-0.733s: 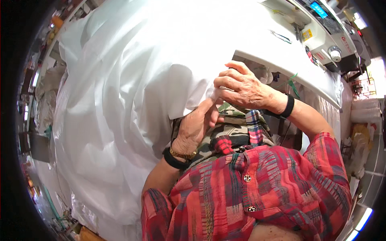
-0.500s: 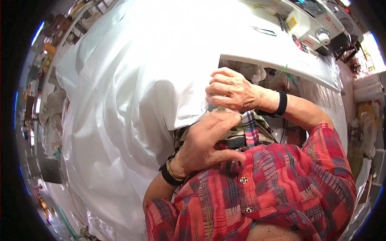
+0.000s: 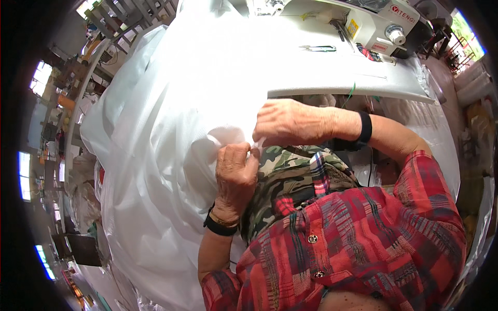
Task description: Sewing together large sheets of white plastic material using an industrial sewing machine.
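Note:
A large white sheet of fabric (image 3: 150,192) drapes over the table and hangs down on the left in deep folds. My left hand (image 3: 236,171) is closed on the near edge of this fabric, thumb and fingers pressed together. Right beside it, my right hand (image 3: 285,123) is closed too, bent over the same edge, with a bit of white cloth between the two hands. The fingertips of my right hand are mostly hidden. Both hands are above my camouflage-patterned lap (image 3: 275,176).
A white sewing machine (image 3: 373,31) stands at the far right of the white table (image 3: 332,72). Thread snips (image 3: 317,48) lie on the tabletop. A green thread (image 3: 351,90) hangs over the table's near edge. Grey slatted furniture (image 3: 124,20) is at the far left.
My left hand has moved from in front of my shirt, where it was open, to the fabric's edge, and has closed on it. My view has shifted slightly.

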`<state>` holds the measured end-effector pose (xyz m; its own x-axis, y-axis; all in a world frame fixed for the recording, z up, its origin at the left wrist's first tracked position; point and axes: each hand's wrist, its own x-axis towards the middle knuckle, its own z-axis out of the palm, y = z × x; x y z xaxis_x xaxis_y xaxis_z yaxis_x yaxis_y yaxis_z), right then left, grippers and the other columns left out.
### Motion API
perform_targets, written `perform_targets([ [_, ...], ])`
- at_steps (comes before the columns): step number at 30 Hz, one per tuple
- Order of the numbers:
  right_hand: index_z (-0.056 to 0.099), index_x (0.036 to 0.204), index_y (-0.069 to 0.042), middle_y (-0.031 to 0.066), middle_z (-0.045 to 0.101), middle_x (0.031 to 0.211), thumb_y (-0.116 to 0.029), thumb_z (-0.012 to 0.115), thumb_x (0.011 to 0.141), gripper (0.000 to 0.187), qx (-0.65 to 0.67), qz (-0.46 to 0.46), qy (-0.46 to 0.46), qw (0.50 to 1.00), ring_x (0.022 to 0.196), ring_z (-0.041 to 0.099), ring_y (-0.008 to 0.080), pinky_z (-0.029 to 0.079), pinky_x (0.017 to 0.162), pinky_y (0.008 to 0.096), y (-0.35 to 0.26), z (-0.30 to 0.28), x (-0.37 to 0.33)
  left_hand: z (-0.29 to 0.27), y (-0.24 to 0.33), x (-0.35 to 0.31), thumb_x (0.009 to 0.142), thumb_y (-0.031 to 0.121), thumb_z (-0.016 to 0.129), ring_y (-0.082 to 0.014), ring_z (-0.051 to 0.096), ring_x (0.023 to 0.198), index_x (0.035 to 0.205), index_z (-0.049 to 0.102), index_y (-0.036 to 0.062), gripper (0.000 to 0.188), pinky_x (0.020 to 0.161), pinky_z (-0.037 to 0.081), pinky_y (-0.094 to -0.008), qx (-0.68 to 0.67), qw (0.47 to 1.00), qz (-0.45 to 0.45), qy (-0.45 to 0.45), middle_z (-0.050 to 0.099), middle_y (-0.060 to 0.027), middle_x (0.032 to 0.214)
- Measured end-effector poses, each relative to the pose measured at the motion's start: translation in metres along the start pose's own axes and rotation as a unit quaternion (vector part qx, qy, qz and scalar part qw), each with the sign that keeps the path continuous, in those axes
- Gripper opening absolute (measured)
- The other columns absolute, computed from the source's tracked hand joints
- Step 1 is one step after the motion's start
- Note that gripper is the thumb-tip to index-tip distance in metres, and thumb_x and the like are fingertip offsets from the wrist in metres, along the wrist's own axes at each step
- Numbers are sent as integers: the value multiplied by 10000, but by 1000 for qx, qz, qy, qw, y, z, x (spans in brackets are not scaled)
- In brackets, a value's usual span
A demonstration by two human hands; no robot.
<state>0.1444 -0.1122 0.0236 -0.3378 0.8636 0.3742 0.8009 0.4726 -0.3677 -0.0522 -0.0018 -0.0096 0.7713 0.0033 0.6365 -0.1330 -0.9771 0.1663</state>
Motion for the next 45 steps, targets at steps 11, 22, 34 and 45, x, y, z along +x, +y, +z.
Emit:
perform_targets([
  [11,566,840,-89,78,579,905,-249,576,901,172,-63,16,-101,993,955,547,239,398,866,409,27,-23,13,-12,-12,37,722,36,611,-301,588,1042,892,633,-30,184,966,462,-427,-44,977,180,-107,600,-156,1076],
  [22,507,759,-28,91,505,766,-245,693,848,300,73,23,-30,997,807,522,266,429,742,396,68,-25,18,-15,-30,40,708,-24,612,-267,638,799,735,545,7,79,979,483,-468,-194,979,31,-54,638,-102,833],
  [34,563,863,-78,53,572,886,-400,634,894,331,83,157,-56,982,847,547,196,439,798,354,118,-48,19,-17,-44,31,680,-39,592,-259,627,715,694,545,20,77,986,475,-492,-262,962,-78,-9,660,-82,804],
  [45,557,927,-87,56,541,967,-498,645,834,431,-153,161,-20,975,952,540,242,391,912,417,175,-71,12,-13,-33,39,704,-17,604,-241,659,784,741,589,9,47,1016,450,-509,-272,960,-36,-50,676,-82,849],
])
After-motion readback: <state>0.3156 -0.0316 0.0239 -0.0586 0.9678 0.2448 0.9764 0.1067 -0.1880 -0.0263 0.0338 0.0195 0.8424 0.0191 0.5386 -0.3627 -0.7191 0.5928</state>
